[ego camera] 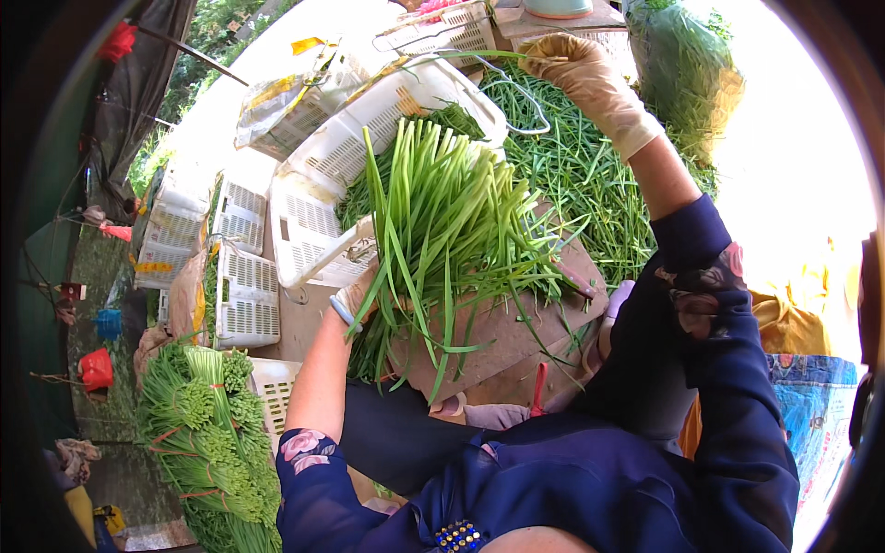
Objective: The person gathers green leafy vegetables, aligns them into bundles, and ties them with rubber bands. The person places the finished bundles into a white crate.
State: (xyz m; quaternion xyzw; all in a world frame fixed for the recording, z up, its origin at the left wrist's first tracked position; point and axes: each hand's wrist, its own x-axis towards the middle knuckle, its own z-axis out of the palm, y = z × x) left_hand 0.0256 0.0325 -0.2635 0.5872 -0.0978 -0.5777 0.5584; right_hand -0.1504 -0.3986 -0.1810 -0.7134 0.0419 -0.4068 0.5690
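Note:
A large loose bunch of long green leafy stalks (442, 207), like garlic chives, lies across my left hand (363, 287), which is gloved and partly hidden under it. My right hand (556, 59), in a thin translucent glove, is raised at the top right. Between its fingers is the end of a long green leaf (477, 53) that stretches to the left. Below the bunch is a brown board (491, 345) with scattered leaf bits. A tool with a reddish handle (575, 282) rests there, its other end hidden by leaves.
A white plastic basket (304, 214) with greens stands behind the bunch. A heap of loose green leaves (588, 186) spreads to the right. Bundles tied with red bands (207, 442) are stacked at lower left, near more white crates (247, 297). A filled green bag (684, 76) stands at upper right.

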